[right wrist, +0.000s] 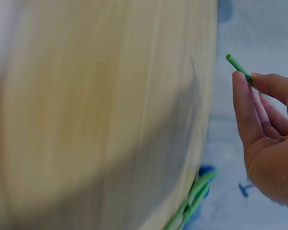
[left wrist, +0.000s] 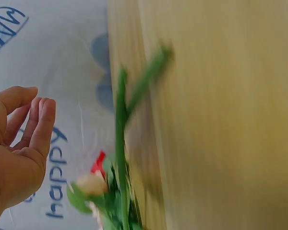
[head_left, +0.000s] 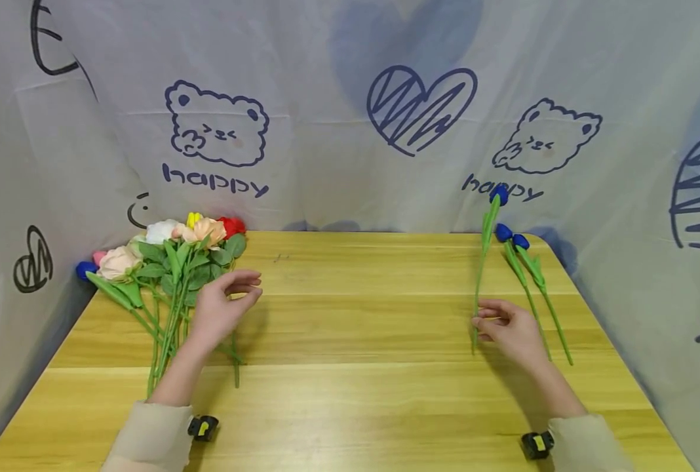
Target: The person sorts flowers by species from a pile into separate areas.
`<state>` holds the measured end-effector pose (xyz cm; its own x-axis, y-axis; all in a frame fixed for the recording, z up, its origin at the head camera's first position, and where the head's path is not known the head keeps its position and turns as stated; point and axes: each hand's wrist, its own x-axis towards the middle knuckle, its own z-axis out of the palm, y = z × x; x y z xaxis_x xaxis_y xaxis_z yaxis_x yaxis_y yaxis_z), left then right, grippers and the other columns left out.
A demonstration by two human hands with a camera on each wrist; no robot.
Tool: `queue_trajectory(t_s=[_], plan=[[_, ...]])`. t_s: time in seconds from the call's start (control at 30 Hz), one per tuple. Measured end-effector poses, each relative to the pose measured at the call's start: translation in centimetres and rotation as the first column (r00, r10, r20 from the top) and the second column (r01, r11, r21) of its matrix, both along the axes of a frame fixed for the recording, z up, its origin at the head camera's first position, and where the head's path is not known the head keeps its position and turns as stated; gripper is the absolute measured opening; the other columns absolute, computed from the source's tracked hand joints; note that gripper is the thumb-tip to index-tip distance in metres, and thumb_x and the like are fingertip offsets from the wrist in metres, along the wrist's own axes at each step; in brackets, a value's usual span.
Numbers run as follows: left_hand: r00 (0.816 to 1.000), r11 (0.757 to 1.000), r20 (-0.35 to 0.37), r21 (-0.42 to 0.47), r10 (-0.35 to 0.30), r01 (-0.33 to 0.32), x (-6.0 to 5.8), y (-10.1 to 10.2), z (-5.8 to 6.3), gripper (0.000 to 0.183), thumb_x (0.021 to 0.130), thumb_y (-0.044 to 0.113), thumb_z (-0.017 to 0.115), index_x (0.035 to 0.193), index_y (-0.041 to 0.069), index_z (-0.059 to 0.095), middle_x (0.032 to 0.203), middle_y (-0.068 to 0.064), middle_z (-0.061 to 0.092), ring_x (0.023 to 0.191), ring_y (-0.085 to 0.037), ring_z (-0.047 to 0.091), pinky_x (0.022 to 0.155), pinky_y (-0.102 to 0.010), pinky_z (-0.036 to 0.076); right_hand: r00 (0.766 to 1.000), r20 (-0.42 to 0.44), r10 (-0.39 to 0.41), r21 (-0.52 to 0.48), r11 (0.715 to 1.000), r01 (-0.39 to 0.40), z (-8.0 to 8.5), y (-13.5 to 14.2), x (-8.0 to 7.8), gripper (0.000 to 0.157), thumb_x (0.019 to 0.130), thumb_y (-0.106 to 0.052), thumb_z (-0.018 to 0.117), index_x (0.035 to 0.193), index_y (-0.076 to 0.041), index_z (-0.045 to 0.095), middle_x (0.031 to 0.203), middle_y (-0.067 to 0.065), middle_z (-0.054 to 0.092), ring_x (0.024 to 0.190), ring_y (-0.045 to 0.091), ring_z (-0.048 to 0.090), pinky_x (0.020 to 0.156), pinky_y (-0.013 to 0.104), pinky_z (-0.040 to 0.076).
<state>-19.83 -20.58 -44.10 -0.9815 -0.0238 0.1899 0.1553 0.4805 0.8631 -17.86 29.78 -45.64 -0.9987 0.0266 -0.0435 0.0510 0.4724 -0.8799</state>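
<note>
Between thumb and fingertips, my right hand (head_left: 512, 334) pinches the lower stem of a blue tulip (head_left: 499, 195), held upright with its bloom against the back curtain. The right wrist view shows the cut end of its stem (right wrist: 236, 63) poking out past the fingertips. Two more blue tulips (head_left: 512, 237) lie on the table to the right of that hand. My left hand (head_left: 223, 311) is raised over the right side of a flower pile, thumb and fingers apart with nothing between them. In the pile are a red rose (head_left: 232, 227), a peach rose (head_left: 207, 231) and a cream rose (head_left: 118, 262).
A wooden table (head_left: 350, 393) spans the area under both hands. Patterned white curtain (head_left: 320, 164) encloses its back and sides. A white flower (head_left: 162, 231), a yellow bloom (head_left: 193, 219) and another blue tulip (head_left: 86, 270) also sit in the left pile, their stems pointing toward the front.
</note>
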Motion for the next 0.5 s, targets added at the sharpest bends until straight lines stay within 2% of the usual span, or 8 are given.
queue_trajectory(t_s=[0.17, 0.27, 0.4, 0.5], plan=[[1.0, 0.991, 0.011, -0.132, 0.004, -0.003, 0.4, -2.7, -0.2, 0.03, 0.099, 0.008, 0.071, 0.128, 0.002, 0.07, 0.119, -0.017, 0.074, 0.106, -0.029, 0.069, 0.078, -0.015, 0.054, 1.0, 0.025, -0.01, 0.106, 0.994, 0.008, 0.1, 3.5, 0.6, 0.047, 0.1, -0.009, 0.069, 0.139, 0.012, 0.056, 0.118, 0.027, 0.065, 0.082, 0.009, 0.071, 0.073, 0.031, 0.064], [0.999, 0.981, 0.029, -0.191, -0.015, 0.02, 0.4, -4.0, -0.6, 0.032, 0.098, 0.007, 0.072, 0.129, 0.0, 0.069, 0.118, -0.018, 0.074, 0.105, -0.032, 0.07, 0.079, -0.017, 0.054, 0.999, 0.039, -0.017, 0.162, 0.987, 0.011, 0.0, 5.4, 1.0, 0.048, 0.1, -0.01, 0.069, 0.14, 0.013, 0.055, 0.118, 0.028, 0.065, 0.08, 0.01, 0.072, 0.071, 0.029, 0.064], [0.995, 0.968, 0.086, -0.242, -0.049, 0.069, 0.2, -5.2, -1.1, 0.034, 0.096, 0.006, 0.073, 0.129, -0.003, 0.068, 0.116, -0.02, 0.073, 0.102, -0.033, 0.071, 0.082, -0.029, 0.057, 0.999, 0.047, -0.017, 0.224, 0.975, 0.006, -0.2, 7.6, 1.1, 0.047, 0.102, -0.009, 0.066, 0.14, 0.015, 0.054, 0.118, 0.03, 0.064, 0.077, 0.012, 0.072, 0.067, 0.03, 0.064], [0.99, 0.959, 0.129, -0.265, -0.064, 0.097, 0.2, -5.7, -1.4, 0.035, 0.096, 0.007, 0.074, 0.128, -0.004, 0.067, 0.116, -0.02, 0.073, 0.102, -0.034, 0.071, 0.083, -0.04, 0.06, 0.999, 0.039, -0.017, 0.301, 0.954, 0.004, -0.5, 8.8, 1.0, 0.045, 0.103, -0.011, 0.065, 0.139, 0.015, 0.055, 0.116, 0.03, 0.066, 0.075, 0.013, 0.071, 0.064, 0.029, 0.062]])
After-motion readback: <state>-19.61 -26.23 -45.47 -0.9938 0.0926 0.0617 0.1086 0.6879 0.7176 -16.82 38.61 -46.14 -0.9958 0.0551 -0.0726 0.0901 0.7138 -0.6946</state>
